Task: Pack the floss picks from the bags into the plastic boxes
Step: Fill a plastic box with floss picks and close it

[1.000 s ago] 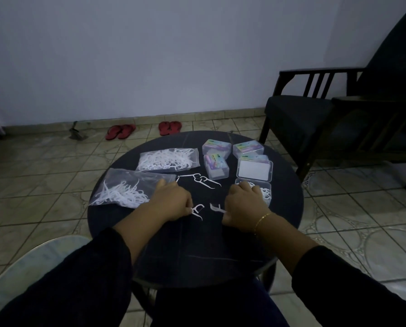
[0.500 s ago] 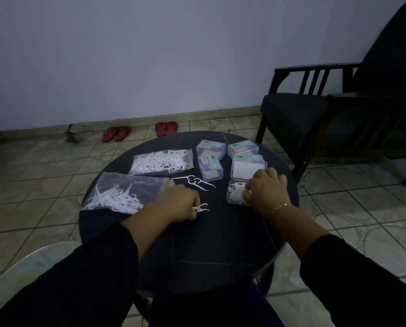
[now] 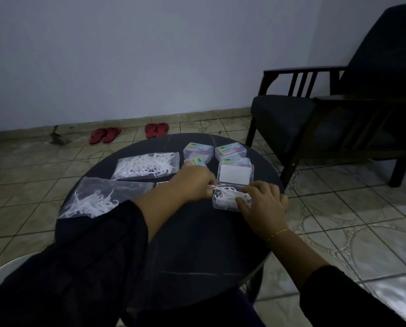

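Note:
An open clear plastic box (image 3: pixel 223 204) holding white floss picks sits right of centre on the round dark table (image 3: pixel 197 244), its lid (image 3: pixel 235 174) folded back. My left hand (image 3: pixel 193 181) pinches a floss pick at the box's left rim. My right hand (image 3: pixel 263 206) rests on the box's right side, fingers over the picks. Two clear bags of floss picks lie on the left: one nearer (image 3: pixel 95 200), one farther (image 3: pixel 147 165). Several closed boxes with coloured labels (image 3: pixel 230 149) stand behind the open one.
A dark wooden armchair (image 3: pixel 327 114) stands to the right of the table. Two pairs of red sandals (image 3: pixel 131 133) lie on the tiled floor by the wall, with a small tool (image 3: pixel 58 138) left of them.
My left hand has moved right from the loose picks on the table to the open box, carrying a pick. My right hand has settled onto the box's right side.

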